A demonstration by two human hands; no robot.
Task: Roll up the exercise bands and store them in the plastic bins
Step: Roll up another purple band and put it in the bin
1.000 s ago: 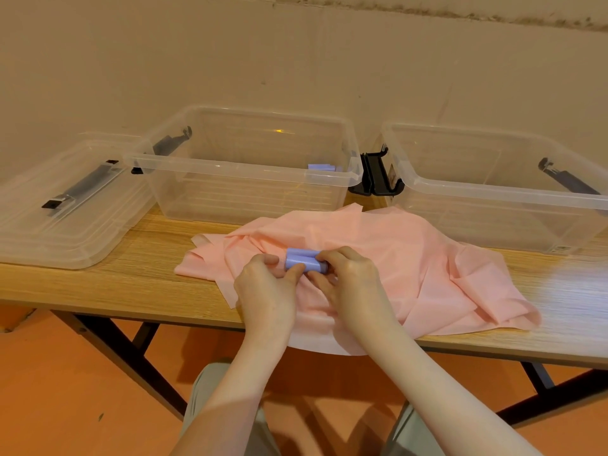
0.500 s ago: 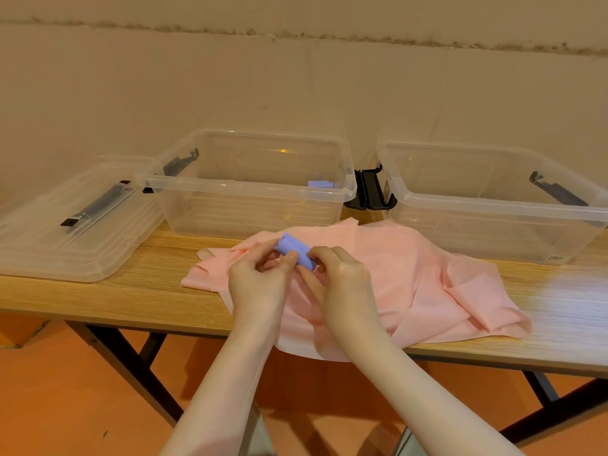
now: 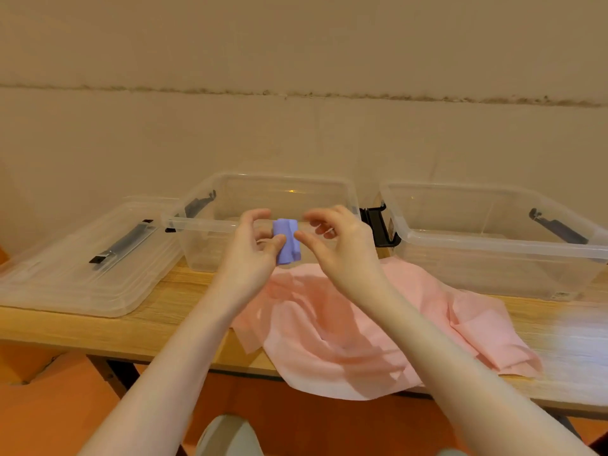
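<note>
A small rolled purple band is held upright in the air, in front of the near wall of the middle clear bin. My left hand pinches its left side between thumb and fingers. My right hand pinches its right side, with the thumb tip on the roll and the other fingers curled above. A large pink band lies crumpled on the wooden table below my hands, and its front edge hangs over the table's edge. A second clear bin stands at the right.
A clear lid with a dark handle lies flat at the left of the table. Black latches sit between the two bins. A beige wall stands right behind the bins, and the floor below is orange.
Both hands have lifted the purple roll off the pink band and carried it up toward the middle bin. The roll has turned from lying sideways to standing upright. The view has tilted up.
</note>
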